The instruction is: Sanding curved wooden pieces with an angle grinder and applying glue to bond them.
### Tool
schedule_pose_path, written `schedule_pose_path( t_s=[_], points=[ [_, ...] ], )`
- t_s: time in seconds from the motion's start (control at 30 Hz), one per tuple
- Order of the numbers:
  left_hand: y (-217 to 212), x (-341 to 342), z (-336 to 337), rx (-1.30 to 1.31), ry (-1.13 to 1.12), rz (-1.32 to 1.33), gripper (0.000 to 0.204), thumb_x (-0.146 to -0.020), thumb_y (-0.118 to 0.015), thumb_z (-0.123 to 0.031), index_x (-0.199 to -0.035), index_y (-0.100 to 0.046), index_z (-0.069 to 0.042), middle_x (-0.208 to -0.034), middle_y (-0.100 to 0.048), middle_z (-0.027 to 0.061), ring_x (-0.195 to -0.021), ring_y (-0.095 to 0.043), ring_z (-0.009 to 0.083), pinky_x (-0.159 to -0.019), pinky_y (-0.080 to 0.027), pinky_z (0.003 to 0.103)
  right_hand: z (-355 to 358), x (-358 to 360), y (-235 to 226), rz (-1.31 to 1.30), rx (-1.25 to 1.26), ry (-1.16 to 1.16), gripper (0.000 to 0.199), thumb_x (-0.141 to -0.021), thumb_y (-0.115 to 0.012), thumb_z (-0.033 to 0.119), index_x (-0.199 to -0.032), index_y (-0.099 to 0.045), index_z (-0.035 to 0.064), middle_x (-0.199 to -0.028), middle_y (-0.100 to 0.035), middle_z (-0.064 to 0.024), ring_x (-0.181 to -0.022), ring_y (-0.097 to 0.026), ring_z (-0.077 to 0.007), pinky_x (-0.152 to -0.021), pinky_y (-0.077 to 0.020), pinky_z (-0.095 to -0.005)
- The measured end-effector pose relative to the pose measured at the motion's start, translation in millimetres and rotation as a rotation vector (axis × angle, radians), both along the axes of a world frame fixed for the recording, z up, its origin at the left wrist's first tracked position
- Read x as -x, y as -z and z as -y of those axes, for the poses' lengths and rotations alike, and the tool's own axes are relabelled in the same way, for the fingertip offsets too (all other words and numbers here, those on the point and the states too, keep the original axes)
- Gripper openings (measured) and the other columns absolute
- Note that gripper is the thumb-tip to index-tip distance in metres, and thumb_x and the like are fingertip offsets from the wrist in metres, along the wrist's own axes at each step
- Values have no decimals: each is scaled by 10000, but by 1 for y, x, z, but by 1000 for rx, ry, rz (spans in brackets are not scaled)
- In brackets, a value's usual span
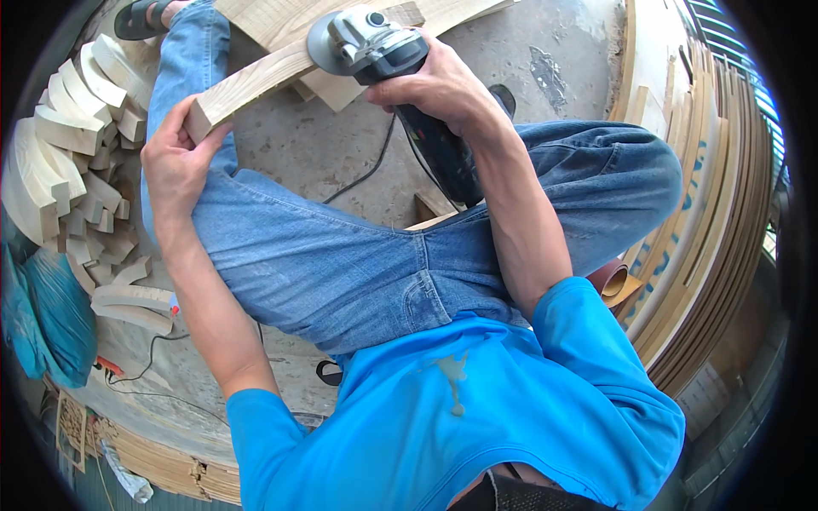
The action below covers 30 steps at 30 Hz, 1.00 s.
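Note:
My left hand [181,160] is closed around the near end of a pale wooden bar [256,88], fingers on one side and thumb on the other. The bar slants up and away to the right. My right hand [447,85] grips the body of a black and grey angle grinder [388,53]. Its round disc [324,43] sits at the bar's upper face, partly over it; whether they touch I cannot tell. Beneath the bar's far part lie wide wooden boards [281,24] on the floor.
Curved wooden pieces [72,128] are heaped on the left, near a teal plastic bag [60,311]. Long boards [707,221] are stacked along the right, beside a brown roll [609,279]. A black cord [366,175] crosses the concrete floor [281,128] between my legs.

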<state>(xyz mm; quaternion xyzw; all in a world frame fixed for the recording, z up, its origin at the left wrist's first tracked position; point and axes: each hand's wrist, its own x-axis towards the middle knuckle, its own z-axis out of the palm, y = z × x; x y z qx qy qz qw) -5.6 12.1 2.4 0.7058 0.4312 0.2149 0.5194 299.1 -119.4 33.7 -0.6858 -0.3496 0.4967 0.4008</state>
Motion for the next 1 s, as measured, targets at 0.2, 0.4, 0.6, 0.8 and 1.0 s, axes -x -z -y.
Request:
schedule_pose_path(
  t_s=[0.2, 0.4, 0.6, 0.8, 1.0],
  points=[
    [2, -2, -2, 19, -11, -32, 426, -884, -711, 52, -1290, -583, 59, -1156, -683, 92, -1043, -648, 126, -904, -541, 259, 7, -25, -7, 129, 116, 201, 559, -628, -860, 94, -1094, -579, -31, -793, -669, -100, -644, -653, -153, -537, -530, -304],
    [5, 1, -3, -21, -9, 4, 429, -887, -710, 49, -1295, -578, 61, -1150, -677, 88, -1049, -645, 131, -910, -546, 268, 11, -55, 0, 205, 124, 338, 572, -632, -872, 96, -1106, -576, -24, -798, -669, -90, -640, -648, -164, -550, -531, -309],
    [3, -3, -3, -4, -36, -30, 425, -881, -733, 22, -1280, -588, 45, -1142, -674, 65, -1030, -640, 116, -882, -534, 250, 13, -64, 1, 211, -4, 429, 371, -661, -855, 105, -957, -653, 7, -756, -668, -70, -624, -644, -151, -530, -524, -308],
    [4, -9, -10, -91, -58, -12, 376, -826, -787, -37, -1173, -646, 1, -999, -706, 14, -876, -633, 60, -765, -508, 220, 14, -37, -11, -62, -83, 201, 303, -699, -831, 114, -930, -660, 17, -732, -668, -62, -622, -644, -144, -543, -516, -296],
    [4, -7, -8, -53, -32, 42, 430, -848, -772, 0, -1248, -617, 6, -1043, -682, 25, -880, -627, 67, -753, -515, 215, -3, 22, -14, -304, -113, -110, 472, -664, -842, 131, -1060, -618, 8, -869, -659, -64, -706, -659, -156, -661, -540, -310]
  ],
)
